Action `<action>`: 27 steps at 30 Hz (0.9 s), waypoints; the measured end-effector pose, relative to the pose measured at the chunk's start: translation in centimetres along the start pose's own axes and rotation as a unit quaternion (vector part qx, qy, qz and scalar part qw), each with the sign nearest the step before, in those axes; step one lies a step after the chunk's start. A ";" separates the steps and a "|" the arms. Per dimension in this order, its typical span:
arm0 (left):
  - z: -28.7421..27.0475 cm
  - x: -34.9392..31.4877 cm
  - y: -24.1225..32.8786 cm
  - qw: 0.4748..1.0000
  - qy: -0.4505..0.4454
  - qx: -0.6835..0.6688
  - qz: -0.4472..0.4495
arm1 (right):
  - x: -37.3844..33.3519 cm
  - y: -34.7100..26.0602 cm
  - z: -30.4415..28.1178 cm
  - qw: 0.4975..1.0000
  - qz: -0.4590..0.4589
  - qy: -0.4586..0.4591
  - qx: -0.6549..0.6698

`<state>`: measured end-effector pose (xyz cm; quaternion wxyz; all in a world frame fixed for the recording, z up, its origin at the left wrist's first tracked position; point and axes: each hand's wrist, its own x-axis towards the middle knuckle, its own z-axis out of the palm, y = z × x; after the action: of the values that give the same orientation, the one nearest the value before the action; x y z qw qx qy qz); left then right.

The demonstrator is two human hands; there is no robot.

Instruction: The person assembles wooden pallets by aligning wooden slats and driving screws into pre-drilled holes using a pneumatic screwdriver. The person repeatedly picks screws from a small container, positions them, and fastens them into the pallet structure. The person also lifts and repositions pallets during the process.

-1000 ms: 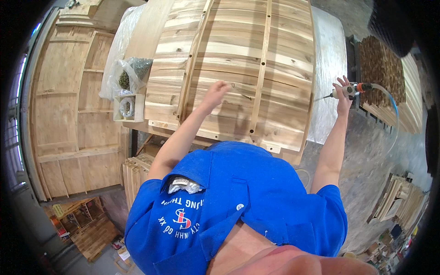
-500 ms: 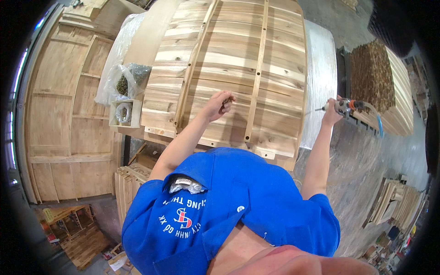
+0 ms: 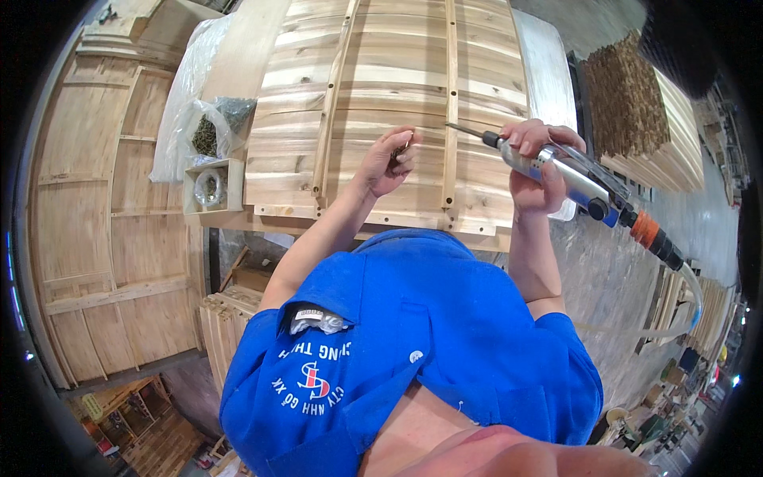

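Observation:
My left hand is closed around a small bunch of dark bronze screws, held above the wooden panel. My right hand is wrapped around a silver air screwdriver, raised over the panel's right edge. Its long thin bit points left, toward the right-hand wooden strip. From the tool's orange coupling a pale hose curves down. A second strip runs along the panel's left part; dark holes dot both strips.
Left of the panel, a clear plastic bag of small fasteners lies behind a small open box holding another bag. Wrapped white sheets are at the panel's right. Stacked boards stand farther right, and a large framed wooden panel at far left.
My right hand has brought the air screwdriver in from the far right, up and closer to the panel. My left hand stays over the panel, still closed on the screws.

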<state>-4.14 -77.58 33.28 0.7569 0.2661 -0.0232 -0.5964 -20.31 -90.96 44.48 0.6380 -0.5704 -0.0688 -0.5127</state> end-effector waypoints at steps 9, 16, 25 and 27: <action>-2.2 -4.6 4.2 0.984 -0.155 -0.088 -0.010 | -1.3 0.1 9.0 0.993 -0.012 -0.079 0.087; -3.1 -9.0 8.4 0.980 -0.120 -0.159 -0.021 | -1.9 2.2 14.6 0.992 -0.013 -0.073 0.101; -3.0 -13.8 13.6 0.989 -0.035 -0.144 -0.020 | 0.1 4.6 22.7 0.973 -0.090 -0.190 0.094; -3.6 -15.6 14.0 0.995 0.001 -0.096 -0.038 | 0.4 5.3 23.8 0.977 -0.086 -0.169 0.095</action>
<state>5.09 -59.92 40.60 0.7559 0.1932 0.0451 -0.6239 -4.39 -73.09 49.31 0.6224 -0.5774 -0.2731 -0.4524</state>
